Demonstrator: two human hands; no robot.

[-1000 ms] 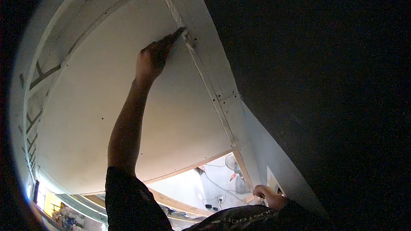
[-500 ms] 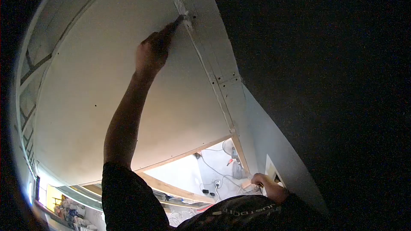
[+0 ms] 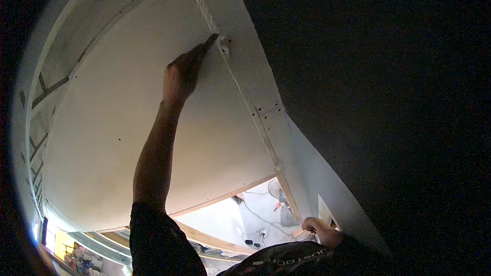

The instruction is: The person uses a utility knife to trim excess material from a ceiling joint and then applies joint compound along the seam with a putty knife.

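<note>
My left hand [image 3: 180, 75] is raised to the white board ceiling, fingers closed round a dark, narrow putty knife [image 3: 209, 42]. The knife's tip meets the filled seam [image 3: 204, 13] between two boards, beside a rough patch of white filler [image 3: 224, 46]. Lower down, my right hand [image 3: 314, 224] is closed near the end of a wooden batten [image 3: 289, 197] at the edge of an opening. What its fingers grip is too small and blurred to make out.
Screw holes dot the ceiling board [image 3: 123, 102]. Below, through the opening, cables [image 3: 263, 219] and a reddish tool [image 3: 277, 206] lie on the pale floor. A curved lattice edge [image 3: 50, 93] runs along the left. Darkness covers the right side.
The camera view has shifted, so the ceiling sits lower in the picture. Relative to the seam, the putty knife has moved slightly up along it. My right hand stays near the batten.
</note>
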